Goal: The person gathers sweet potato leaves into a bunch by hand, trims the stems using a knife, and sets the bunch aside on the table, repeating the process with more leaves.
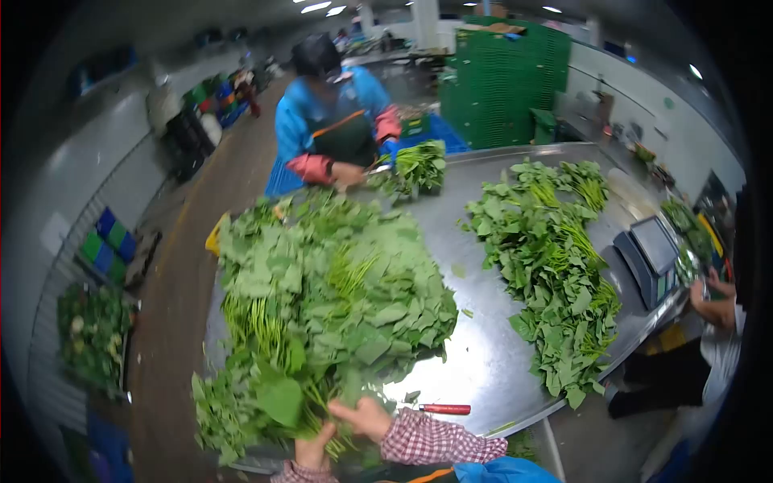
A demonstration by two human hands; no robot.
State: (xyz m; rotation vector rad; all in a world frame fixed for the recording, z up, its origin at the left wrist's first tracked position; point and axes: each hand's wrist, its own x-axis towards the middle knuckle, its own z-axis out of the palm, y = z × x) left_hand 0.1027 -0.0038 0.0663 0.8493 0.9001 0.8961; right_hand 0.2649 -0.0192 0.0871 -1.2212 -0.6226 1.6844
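Observation:
At the near edge of the steel table, my left hand is closed around the stems of a bunch of leafy greens. My right hand is at the same stems from the right, its fingers curled on them and slightly blurred. Beyond both hands spreads a large heap of leafy greens, with bundled pale stems showing at its left side. A red-handled knife lies on the metal just right of my right hand.
A long row of bunched greens lies along the table's right side, beside a scale. Across the table a co-worker in blue sleeves handles a bunch. Another person stands at right. Green crates are stacked behind.

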